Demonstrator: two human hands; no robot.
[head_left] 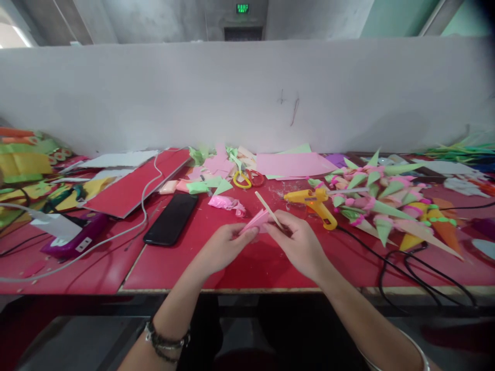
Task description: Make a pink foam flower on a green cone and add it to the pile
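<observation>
My left hand [228, 246] pinches a piece of folded pink paper [256, 221] above the front of the red table. A thin pale wooden stick [268, 208] slants up and left out of my right hand [296, 242], whose fingers are closed around its lower end and also meet the paper's edge. Part of the paper is hidden behind the fingers. Just beyond my hands lies a crumpled bright pink packet [227, 204]. To the right, a yellow hot glue gun [315, 203] rests on the table with its nozzle pointing left.
Scissors [247, 179] with yellow and red handles lie behind, by pink sheets [296, 164] and paper scraps. Pink and green paper cones [371, 196] pile up at right. A black phone [172, 220], red board [133, 185] and purple power strip [77, 239] are left. Cables [390, 257] trail right.
</observation>
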